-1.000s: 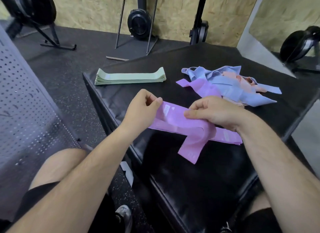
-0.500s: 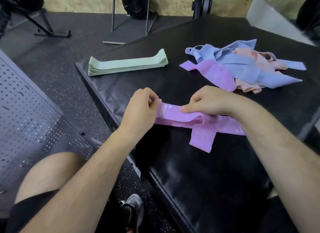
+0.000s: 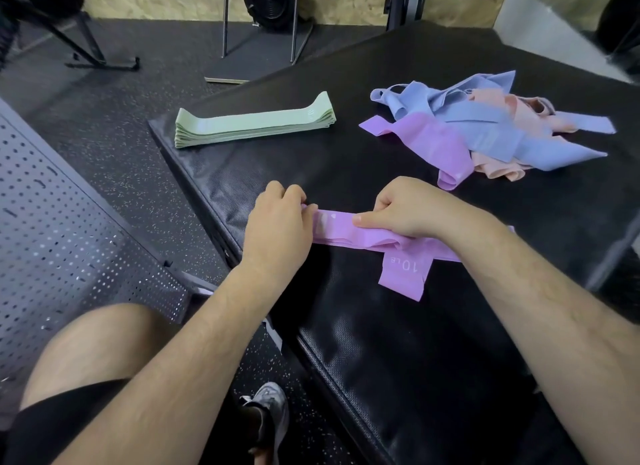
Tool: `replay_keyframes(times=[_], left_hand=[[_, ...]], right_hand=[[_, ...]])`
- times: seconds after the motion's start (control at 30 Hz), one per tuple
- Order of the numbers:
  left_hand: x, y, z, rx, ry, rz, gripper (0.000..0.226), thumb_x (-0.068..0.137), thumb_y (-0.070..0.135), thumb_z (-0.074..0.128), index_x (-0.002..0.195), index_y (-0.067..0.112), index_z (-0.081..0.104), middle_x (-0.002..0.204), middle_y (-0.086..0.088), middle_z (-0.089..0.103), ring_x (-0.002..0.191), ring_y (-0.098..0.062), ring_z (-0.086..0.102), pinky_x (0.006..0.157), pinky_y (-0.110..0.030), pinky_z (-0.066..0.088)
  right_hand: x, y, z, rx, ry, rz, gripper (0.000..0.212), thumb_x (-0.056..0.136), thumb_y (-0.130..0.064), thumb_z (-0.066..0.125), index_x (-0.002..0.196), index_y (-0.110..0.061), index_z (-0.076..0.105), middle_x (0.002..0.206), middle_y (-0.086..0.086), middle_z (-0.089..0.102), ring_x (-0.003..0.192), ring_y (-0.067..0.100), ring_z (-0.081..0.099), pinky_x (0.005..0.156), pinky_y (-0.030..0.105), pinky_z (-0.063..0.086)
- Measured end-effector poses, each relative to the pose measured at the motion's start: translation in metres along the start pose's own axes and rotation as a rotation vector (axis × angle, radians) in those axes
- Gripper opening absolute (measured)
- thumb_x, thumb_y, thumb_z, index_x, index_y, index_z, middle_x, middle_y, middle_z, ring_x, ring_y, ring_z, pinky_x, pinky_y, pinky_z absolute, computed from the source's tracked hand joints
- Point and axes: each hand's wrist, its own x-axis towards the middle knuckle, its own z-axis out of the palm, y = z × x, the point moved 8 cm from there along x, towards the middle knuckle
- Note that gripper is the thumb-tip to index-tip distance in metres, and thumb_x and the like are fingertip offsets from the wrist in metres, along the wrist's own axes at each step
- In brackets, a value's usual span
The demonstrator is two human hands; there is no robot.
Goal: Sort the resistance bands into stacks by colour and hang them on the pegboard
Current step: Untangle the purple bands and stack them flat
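Flat purple elastic resistance bands [image 3: 337, 230]: laid by the left edge of the black padded bench [image 3: 415, 360], lowered and flattened since earlier. Left end is pinched by the curled left hand [image 3: 277, 229]; middle is gripped by the curled right hand [image 3: 405, 211]. Stacked green bands [image 3: 254, 123]: unmoved, far left corner.

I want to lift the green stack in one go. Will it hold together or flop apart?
Likely floppy and light: the green stack is thin flat bands, its right end curling upward. Separate layers show at its left end, so they may slide apart unless pinched.
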Motion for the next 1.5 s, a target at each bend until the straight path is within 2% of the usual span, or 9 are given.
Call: replay_keyframes(times=[0.13, 0.23, 0.3, 0.6, 0.83, 1.03, 1.17, 1.33, 1.5], left_hand=[[-0.012, 0.04, -0.004, 0.126, 0.123, 0.268, 0.029, 0.096, 0.025, 0.049, 0.115, 0.011, 0.065, 0.118, -0.007, 0.06, 0.111, -0.031, 0.055, 0.089, -0.04, 0.043], [-0.019, 0.05, 0.027, 0.05, -0.13, 0.332, 0.059, 0.102, 0.039, 0.024, 0.142, 0.008, 0.052, 0.151, -0.006, 0.048, 0.145, -0.026, 0.036, 0.121, -0.037, 0.019], [-0.021, 0.039, 0.042, 0.038, -0.27, 0.255, 0.076, 0.096, 0.052, 0.004, 0.155, 0.013, 0.033, 0.163, -0.001, 0.026, 0.153, -0.018, 0.017, 0.121, -0.029, 0.0], [-0.023, 0.035, 0.045, 0.069, -0.297, 0.205, 0.082, 0.09, 0.056, -0.004, 0.159, 0.02, 0.021, 0.166, 0.005, 0.012, 0.154, -0.013, 0.006, 0.121, -0.028, -0.005], [-0.022, 0.035, 0.043, 0.071, -0.301, 0.176, 0.062, 0.105, 0.051, 0.016, 0.159, 0.021, 0.017, 0.167, 0.007, 0.007, 0.154, -0.01, 0.002, 0.122, -0.028, -0.005], [-0.022, 0.036, 0.045, 0.045, -0.335, 0.153, 0.069, 0.102, 0.057, 0.027, 0.16, 0.021, 0.015, 0.167, 0.008, 0.004, 0.153, -0.007, -0.002, 0.124, -0.029, -0.004], [-0.021, 0.04, 0.038, 0.127, -0.268, 0.166, 0.073, 0.097, 0.058, 0.023, 0.157, 0.016, 0.026, 0.166, 0.001, 0.017, 0.154, -0.014, 0.01, 0.125, -0.034, 0.0], [-0.019, 0.088, 0.026, 0.145, -0.104, 0.406, 0.068, 0.086, 0.035, 0.034, 0.144, 0.002, 0.048, 0.155, -0.012, 0.041, 0.148, -0.028, 0.03, 0.125, -0.043, 0.011], [-0.03, 0.107, 0.061, -0.023, -0.315, 0.362, 0.066, 0.104, 0.051, 0.015, 0.158, 0.015, 0.024, 0.167, 0.002, 0.013, 0.154, -0.013, 0.006, 0.122, -0.029, -0.004]], right_hand=[[-0.002, -0.003, 0.001, 0.014, 0.008, -0.007, 0.053, 0.082, -0.06, 0.072, 0.066, -0.011, 0.061, 0.062, 0.004, 0.055, 0.062, 0.021, 0.049, 0.061, 0.032, 0.041], [-0.002, -0.005, 0.0, -0.01, 0.013, -0.028, 0.057, 0.084, -0.06, 0.071, 0.07, -0.006, 0.066, 0.063, 0.004, 0.057, 0.063, 0.021, 0.051, 0.062, 0.032, 0.042], [-0.005, -0.005, -0.003, -0.012, -0.017, -0.042, 0.053, 0.084, -0.062, 0.071, 0.072, -0.01, 0.07, 0.067, 0.001, 0.062, 0.065, 0.018, 0.055, 0.064, 0.032, 0.043], [-0.025, 0.008, -0.026, 0.034, -0.192, -0.01, 0.039, 0.081, -0.05, 0.08, 0.062, -0.018, 0.067, 0.059, -0.008, 0.055, 0.064, 0.015, 0.051, 0.061, 0.027, 0.038], [-0.035, 0.039, -0.043, 0.019, -0.181, 0.081, 0.049, 0.08, -0.06, 0.076, 0.073, -0.012, 0.072, 0.067, -0.004, 0.061, 0.068, 0.016, 0.054, 0.065, 0.029, 0.042], [-0.038, 0.053, -0.029, 0.027, -0.123, 0.149, 0.044, 0.081, -0.053, 0.079, 0.071, -0.01, 0.073, 0.069, 0.001, 0.066, 0.07, 0.018, 0.06, 0.067, 0.031, 0.046], [-0.039, 0.053, -0.026, 0.065, -0.095, 0.144, 0.05, 0.081, -0.048, 0.08, 0.084, 0.001, 0.071, 0.073, 0.007, 0.062, 0.07, 0.02, 0.057, 0.068, 0.032, 0.043], [-0.039, 0.051, -0.025, 0.042, -0.088, 0.131, 0.051, 0.084, -0.046, 0.078, 0.092, 0.004, 0.071, 0.076, 0.008, 0.06, 0.072, 0.021, 0.055, 0.067, 0.032, 0.042], [-0.041, 0.047, -0.028, -0.052, -0.099, 0.082, 0.041, 0.087, -0.046, 0.072, 0.09, -0.005, 0.075, 0.077, 0.007, 0.065, 0.073, 0.021, 0.058, 0.065, 0.031, 0.043]])
